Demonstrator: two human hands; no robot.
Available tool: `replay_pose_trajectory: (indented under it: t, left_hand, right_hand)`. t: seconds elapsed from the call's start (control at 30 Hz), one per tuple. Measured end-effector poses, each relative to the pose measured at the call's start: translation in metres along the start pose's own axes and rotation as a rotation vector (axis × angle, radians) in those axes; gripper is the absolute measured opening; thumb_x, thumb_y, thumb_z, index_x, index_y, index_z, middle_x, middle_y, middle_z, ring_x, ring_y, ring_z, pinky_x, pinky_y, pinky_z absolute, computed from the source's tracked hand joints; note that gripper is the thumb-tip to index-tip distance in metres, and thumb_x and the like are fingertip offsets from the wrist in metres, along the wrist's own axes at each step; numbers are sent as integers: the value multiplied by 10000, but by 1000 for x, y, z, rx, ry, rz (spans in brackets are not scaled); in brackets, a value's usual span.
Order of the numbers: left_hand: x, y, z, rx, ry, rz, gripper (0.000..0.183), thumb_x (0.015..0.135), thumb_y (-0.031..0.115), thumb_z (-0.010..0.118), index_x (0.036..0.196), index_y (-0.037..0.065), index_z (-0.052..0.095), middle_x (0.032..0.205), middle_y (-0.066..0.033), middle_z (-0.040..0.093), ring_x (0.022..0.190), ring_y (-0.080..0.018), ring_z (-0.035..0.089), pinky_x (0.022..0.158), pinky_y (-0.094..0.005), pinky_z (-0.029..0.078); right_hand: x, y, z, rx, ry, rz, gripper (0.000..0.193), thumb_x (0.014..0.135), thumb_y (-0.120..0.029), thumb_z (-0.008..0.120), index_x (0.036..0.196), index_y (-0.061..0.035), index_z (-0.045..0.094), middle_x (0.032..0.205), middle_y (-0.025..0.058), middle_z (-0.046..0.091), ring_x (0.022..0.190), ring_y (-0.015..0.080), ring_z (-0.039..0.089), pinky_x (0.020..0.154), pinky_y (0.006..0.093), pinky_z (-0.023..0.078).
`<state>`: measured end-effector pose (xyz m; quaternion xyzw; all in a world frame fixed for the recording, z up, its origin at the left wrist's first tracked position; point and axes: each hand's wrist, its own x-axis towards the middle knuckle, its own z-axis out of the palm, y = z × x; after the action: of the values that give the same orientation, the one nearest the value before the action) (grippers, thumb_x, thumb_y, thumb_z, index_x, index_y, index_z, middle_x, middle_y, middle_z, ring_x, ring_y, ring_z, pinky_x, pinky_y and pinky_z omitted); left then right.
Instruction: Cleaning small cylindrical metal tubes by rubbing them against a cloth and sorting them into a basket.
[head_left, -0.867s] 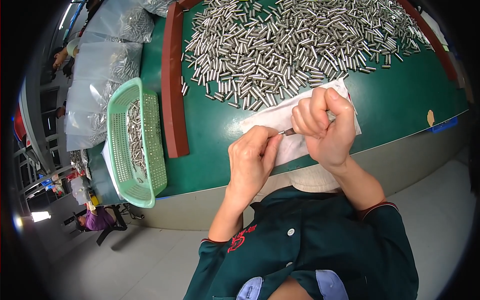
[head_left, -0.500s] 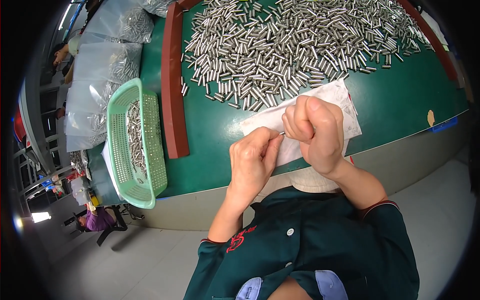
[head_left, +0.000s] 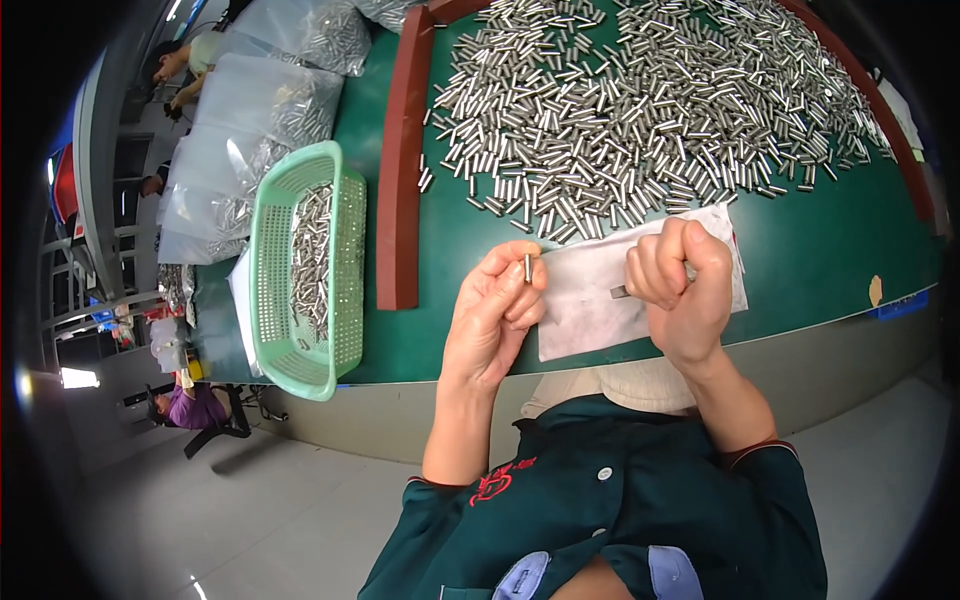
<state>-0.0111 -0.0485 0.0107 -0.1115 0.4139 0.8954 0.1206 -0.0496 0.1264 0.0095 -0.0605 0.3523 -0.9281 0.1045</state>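
Observation:
Between the thumb and fingertips of my left hand a small metal pin stands upright. My right hand is wrapped in a fist around a slim tool with a flat dark metal tip; the rest of the tool is hidden in the fingers. The fist is over a smudged white cloth lying on the green tabletop, and my left hand is at the cloth's left edge. Beyond both hands spreads a big pile of similar metal pins.
Dark red rails border the pile. Left of the near rail a light green basket contains many pins. Clear plastic bags of pins lie farther left. A seated person in purple and another person are at the far left.
My hands have moved apart: the left one has gone left, lifting the pin into view, and the right fist has shifted right. The whole view has also shifted somewhat.

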Motion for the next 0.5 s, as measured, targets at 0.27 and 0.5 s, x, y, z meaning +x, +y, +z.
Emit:
replay_pose_trajectory:
  t: [0.27,0.5]
  left_hand:
    - [16,13,-2,1008,389,364,276,782,200,593,585,34,494,462,15,370,427,-59,309,419,-223,252]
    - [34,10,4,1652,522,476,155,694,121,646,698,7,541,442,-65,374,382,-217,377,414,-344,304]
  right_hand:
    - [2,3,4,22,28,-3,378,880,-218,296,525,-88,275,441,-15,236,406,68,174,396,243,165]
    - [1,2,1,30,52,-26,375,878,-216,296,525,-89,275,438,-15,235,405,69,175,396,242,167]
